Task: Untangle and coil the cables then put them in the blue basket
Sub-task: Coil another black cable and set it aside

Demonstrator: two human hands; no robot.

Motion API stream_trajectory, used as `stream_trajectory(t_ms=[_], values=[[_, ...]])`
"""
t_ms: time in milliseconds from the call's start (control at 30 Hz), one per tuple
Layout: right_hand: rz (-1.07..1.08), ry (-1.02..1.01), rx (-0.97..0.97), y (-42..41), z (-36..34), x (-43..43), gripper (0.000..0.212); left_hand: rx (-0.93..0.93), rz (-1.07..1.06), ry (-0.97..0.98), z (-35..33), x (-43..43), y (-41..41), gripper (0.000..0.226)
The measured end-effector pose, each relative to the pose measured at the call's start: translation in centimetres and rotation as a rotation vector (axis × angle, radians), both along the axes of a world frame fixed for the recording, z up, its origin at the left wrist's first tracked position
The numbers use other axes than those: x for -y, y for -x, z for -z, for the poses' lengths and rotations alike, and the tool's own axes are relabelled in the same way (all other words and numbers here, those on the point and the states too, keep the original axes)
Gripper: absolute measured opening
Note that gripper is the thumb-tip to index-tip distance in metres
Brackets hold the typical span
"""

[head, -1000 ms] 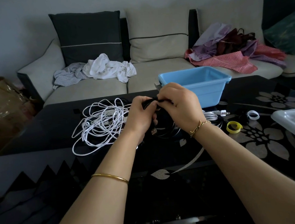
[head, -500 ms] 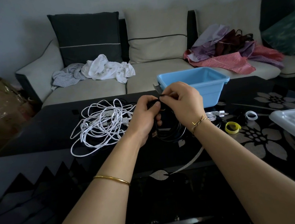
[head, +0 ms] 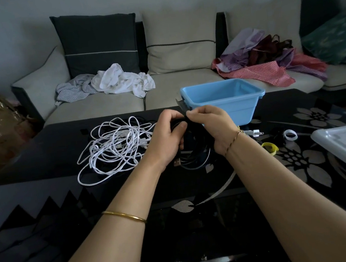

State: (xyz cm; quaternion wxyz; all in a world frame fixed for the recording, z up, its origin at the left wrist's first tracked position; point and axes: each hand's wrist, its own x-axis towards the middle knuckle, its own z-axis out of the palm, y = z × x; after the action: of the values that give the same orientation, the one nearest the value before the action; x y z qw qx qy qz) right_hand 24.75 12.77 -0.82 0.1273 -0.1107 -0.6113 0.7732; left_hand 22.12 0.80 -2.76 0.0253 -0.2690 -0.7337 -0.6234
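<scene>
Together, two hands (head: pixel 166 138) (head: pixel 215 130) grip one black cable (head: pixel 195 159) — coiled.

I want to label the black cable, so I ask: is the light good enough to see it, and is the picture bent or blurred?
Head view: dim, flat light; the black cable nearly merges with the dark table, while the white cable and blue basket stand out. Head view: wide-angle bending curves the sofa; little blur.

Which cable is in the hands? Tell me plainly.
The black cable, coiled, held by the left hand and right hand together. The white cable lies tangled on the table, in neither hand.
</scene>
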Motion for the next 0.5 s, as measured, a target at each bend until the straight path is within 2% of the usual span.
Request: stream_trajectory(t_ms=[67,167,233,333,433,500], values=[[-0.032,0.109,0.065,0.2,-0.2,-0.3,0.011,-0.058,-0.001,0.034,0.0,0.0,-0.2,0.009],[-0.046,0.175,0.187,0.5,-0.1,-0.5,0.034,-0.099,-0.006,0.080,0.1,0.0,-0.3,0.010],[-0.034,0.148,0.218,0.7,-0.1,-0.5,0.042,-0.089,-0.006,0.086,0.1,-0.2,-0.4,0.012],[0.034,0.110,0.206,1.1,-0.2,-0.4,0.041,-0.070,-0.012,0.067,0.0,-0.6,-0.4,0.020],[0.185,0.059,0.174,1.7,0.1,-0.2,0.027,-0.107,0.011,0.067,0.2,-1.0,-0.2,0.033],[0.191,0.066,0.181,1.7,0.5,-0.3,0.029,-0.148,0.025,0.105,0.3,-1.1,-0.3,0.038]])
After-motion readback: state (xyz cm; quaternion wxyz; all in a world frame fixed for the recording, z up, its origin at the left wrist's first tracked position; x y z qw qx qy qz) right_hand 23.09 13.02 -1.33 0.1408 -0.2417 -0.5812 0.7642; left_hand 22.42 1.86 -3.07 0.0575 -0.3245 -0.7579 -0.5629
